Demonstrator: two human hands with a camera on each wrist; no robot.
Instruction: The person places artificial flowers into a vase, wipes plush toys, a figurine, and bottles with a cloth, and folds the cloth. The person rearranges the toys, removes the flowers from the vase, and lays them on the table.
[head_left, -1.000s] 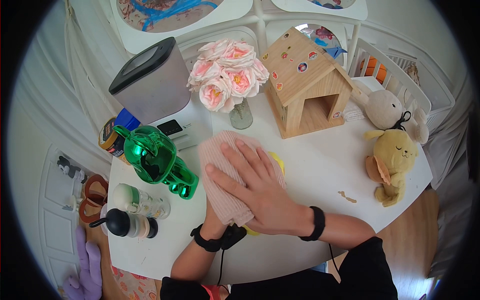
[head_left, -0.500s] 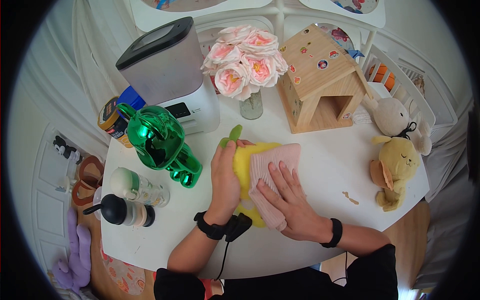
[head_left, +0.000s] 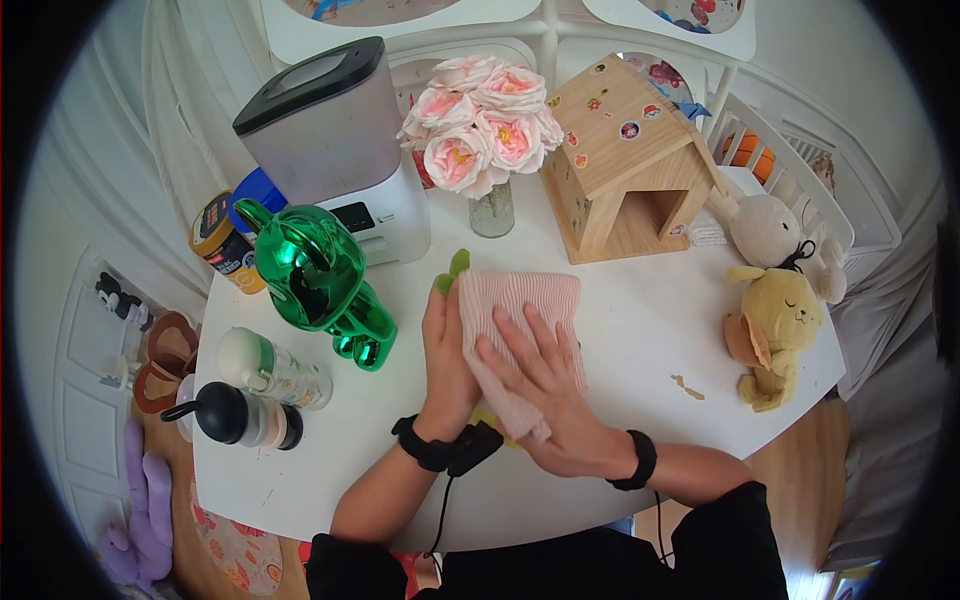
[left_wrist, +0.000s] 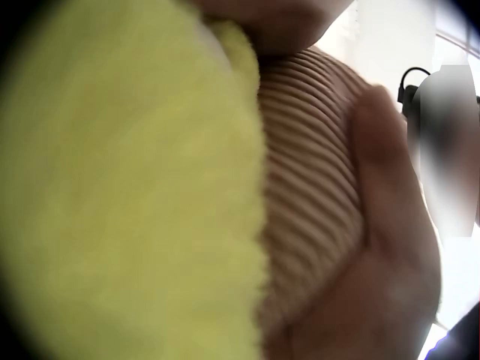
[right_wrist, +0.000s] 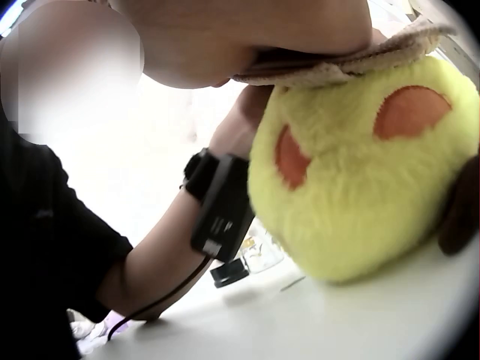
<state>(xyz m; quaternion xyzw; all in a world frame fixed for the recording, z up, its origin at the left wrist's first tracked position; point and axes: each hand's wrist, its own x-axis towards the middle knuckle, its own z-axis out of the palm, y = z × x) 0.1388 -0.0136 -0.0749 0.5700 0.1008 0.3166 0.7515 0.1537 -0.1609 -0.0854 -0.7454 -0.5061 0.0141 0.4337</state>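
A fuzzy yellow plush toy (right_wrist: 345, 217) with orange-pink patches is held over the white table. In the head view the toy is mostly hidden under a pink ribbed cloth (head_left: 520, 292), with its green leaf-like top (head_left: 455, 268) poking out at the upper left. My left hand (head_left: 450, 365) grips the toy's left side, its fingers partly hidden behind it. Over the cloth lies my right hand (head_left: 555, 400), fingers extended and spread, pressing it against the toy. The left wrist view shows the ribbed cloth (left_wrist: 315, 180) between the yellow fur and the right hand.
Left of the hands stand a shiny green figure (head_left: 320, 275), a green-lidded bottle (head_left: 275, 370) and a black-capped bottle (head_left: 240, 415). Behind are a white-and-grey appliance (head_left: 325, 140), a vase (head_left: 492, 210) of pink flowers and a wooden house (head_left: 630, 160). Soft toys, including a yellow plush (head_left: 780, 330), sit right.
A second ago the cloth was over the toy; half a second ago it was on the right side, baring yellow fur. Now the right hand and cloth have moved back left across it.
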